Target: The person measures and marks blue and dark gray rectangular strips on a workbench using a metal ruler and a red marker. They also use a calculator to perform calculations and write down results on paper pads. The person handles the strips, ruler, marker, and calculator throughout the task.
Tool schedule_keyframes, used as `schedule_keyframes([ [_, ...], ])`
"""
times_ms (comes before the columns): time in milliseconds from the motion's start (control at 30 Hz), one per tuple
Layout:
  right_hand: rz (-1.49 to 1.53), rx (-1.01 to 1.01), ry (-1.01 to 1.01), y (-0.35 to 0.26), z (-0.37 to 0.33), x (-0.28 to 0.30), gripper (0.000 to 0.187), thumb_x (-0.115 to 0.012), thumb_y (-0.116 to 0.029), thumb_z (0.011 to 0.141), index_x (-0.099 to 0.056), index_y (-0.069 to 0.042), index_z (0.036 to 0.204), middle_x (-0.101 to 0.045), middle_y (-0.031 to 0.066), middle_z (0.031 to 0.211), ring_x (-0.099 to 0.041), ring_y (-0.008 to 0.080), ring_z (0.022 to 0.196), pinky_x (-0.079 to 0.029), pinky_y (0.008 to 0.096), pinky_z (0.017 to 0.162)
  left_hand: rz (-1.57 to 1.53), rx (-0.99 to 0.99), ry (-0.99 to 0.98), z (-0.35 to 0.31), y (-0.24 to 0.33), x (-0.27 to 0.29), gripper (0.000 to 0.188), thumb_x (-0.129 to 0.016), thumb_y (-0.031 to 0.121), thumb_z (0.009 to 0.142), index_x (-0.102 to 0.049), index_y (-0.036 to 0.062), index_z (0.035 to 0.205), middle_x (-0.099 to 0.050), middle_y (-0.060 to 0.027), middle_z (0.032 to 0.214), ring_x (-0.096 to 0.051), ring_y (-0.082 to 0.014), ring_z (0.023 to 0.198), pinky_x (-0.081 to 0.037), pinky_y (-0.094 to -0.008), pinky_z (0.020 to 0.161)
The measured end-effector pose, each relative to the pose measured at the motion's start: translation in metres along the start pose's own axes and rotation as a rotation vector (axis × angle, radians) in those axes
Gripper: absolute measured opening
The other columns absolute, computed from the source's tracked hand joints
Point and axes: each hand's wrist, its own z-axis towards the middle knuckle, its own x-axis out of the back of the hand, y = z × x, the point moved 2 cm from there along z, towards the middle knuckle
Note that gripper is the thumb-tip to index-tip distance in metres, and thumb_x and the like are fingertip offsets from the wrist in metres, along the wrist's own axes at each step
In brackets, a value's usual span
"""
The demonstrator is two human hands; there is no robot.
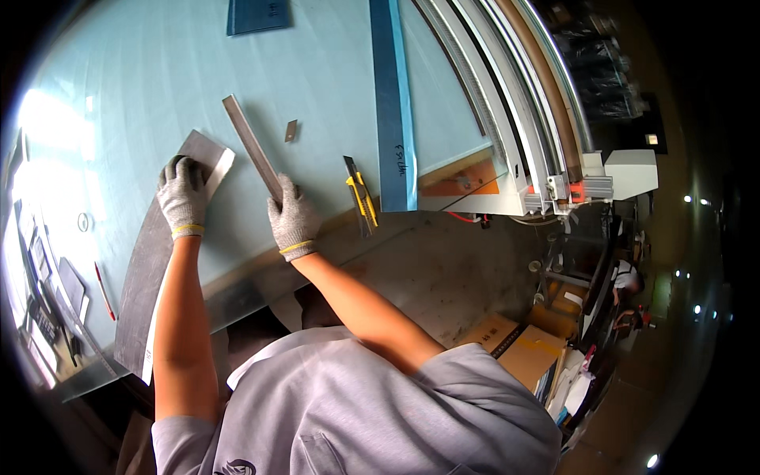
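My left hand [183, 195], in a grey knit glove with dark fingertips, has its fingers curled over a long dark grey strip [146, 273] with a pale edge. The strip runs along the table's left side toward me. In my right hand [295, 215], also gloved, is the near end of a narrow, flat brownish-grey bar [252, 142]. Its far end points away and to the left, over the table. Beyond this bar lies a small dark parallelogram piece [290, 131]. A yellow and black utility knife [361, 196] rests to the right of my right hand.
The pale blue tabletop [158, 87] carries a long blue strip [396, 119] and a blue sheet [258, 16]. White machine rails [507, 87] flank it at right. A red pen [104, 291] lies at left. Cardboard boxes [507, 348] stand behind on the right.
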Motion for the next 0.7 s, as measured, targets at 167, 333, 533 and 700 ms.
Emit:
schedule_keyframes([
  [167, 0.063, 0.009, -0.087, 0.002, 0.015, -0.001, 0.054, -0.073, -0.029, 0.09, -0.054, -0.015, 0.138, -0.069, 0.0156, 0.109, -0.069, 0.0381, 0.086, -0.056, 0.0507, 0.071, 0.034, -0.012, 0.014, 0.013, 0.0, -0.002, 0.019, -0.068, 0.016, 0.091, -0.066, 0.0091, 0.108, -0.067, -0.0104, 0.121, -0.063, -0.0367, 0.11, -0.05, -0.0481, 0.096],
  [333, 0.048, 0.022, -0.091, 0.001, 0.019, -0.005, 0.055, -0.073, -0.028, 0.09, -0.053, -0.015, 0.14, -0.068, 0.0163, 0.107, -0.069, 0.0386, 0.086, -0.056, 0.0508, 0.07, 0.062, 0.0, 0.012, 0.019, -0.004, -0.004, 0.017, -0.068, 0.016, 0.092, -0.066, 0.0087, 0.107, -0.068, -0.01, 0.118, -0.063, -0.0369, 0.108, -0.05, -0.0474, 0.095],
  [533, 0.055, 0.033, -0.043, 0.001, 0.019, -0.009, 0.058, -0.073, -0.027, 0.089, -0.052, -0.015, 0.142, -0.066, 0.018, 0.107, -0.069, 0.0391, 0.084, -0.056, 0.0507, 0.068, 0.06, 0.007, 0.035, 0.026, -0.005, -0.007, 0.017, -0.067, 0.019, 0.093, -0.066, 0.009, 0.106, -0.068, -0.0102, 0.117, -0.063, -0.0369, 0.108, -0.05, -0.0478, 0.095],
  [700, 0.025, 0.043, -0.048, 0.001, 0.019, -0.01, 0.059, -0.074, -0.027, 0.089, -0.052, -0.016, 0.142, -0.065, 0.0175, 0.107, -0.068, 0.0391, 0.083, -0.056, 0.0505, 0.068, 0.066, 0.01, 0.037, 0.031, -0.009, -0.009, 0.018, -0.068, 0.02, 0.092, -0.066, 0.0096, 0.106, -0.068, -0.0101, 0.118, -0.063, -0.0368, 0.108, -0.05, -0.048, 0.095],
])
